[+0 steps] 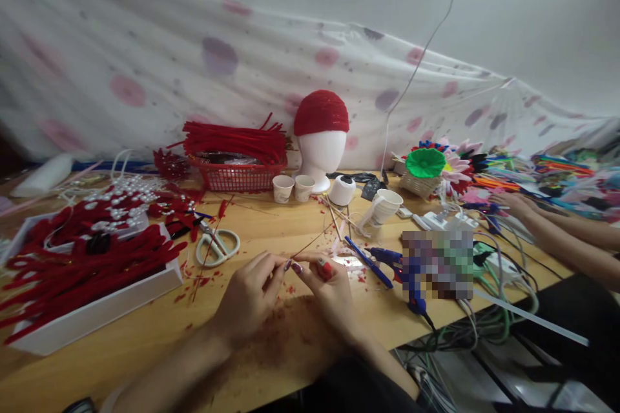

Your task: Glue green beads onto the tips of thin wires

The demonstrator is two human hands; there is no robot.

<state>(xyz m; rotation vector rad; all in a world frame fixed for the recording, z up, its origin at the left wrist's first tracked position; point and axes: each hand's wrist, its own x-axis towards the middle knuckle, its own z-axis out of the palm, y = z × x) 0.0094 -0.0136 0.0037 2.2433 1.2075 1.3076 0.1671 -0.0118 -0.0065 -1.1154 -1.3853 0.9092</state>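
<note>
My left hand (249,297) and my right hand (329,290) meet low over the wooden table (271,226), fingertips pinched together. Between them runs a thin wire stem (310,244) that slants up and to the right. My right hand also grips a small red piece (325,268) against the fingers. The left fingers close on the stem's near end. Red fluff and scraps (281,329) lie on the table under both wrists.
A white tray of red pipe cleaners (72,271) sits left, scissors (217,246) beside it. Behind stand a red basket (237,174), a foam head with red cap (320,135), paper cups (293,188), a blue glue gun (411,277). Another person's arms (557,232) reach in at right.
</note>
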